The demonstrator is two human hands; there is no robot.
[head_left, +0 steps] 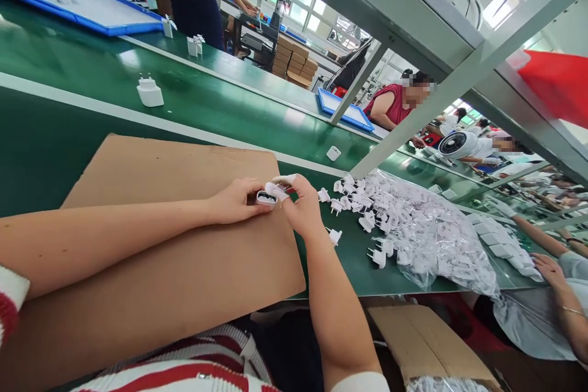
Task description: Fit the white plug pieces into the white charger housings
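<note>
At frame centre, a small white plastic charger shell [266,198] is pinched closed between the left hand [236,201] and right hand [301,208] over brown cardboard sheet [174,239]; a slackened pinch could drop it.

Both hands meet over a cardboard sheet [174,220] — the left hand [236,201] and right hand [301,208] pinch a small white charger shell [267,197]; loose plug pieces [367,208] lie just beside.

left forearm bare, running in from left edge to frame centre, left hand [236,201] curled, fingertips pinched, right forearm rising from bottom centre, right hand [301,205] bent at wrist, taped fingertips meeting the left's, hands touching
</note>
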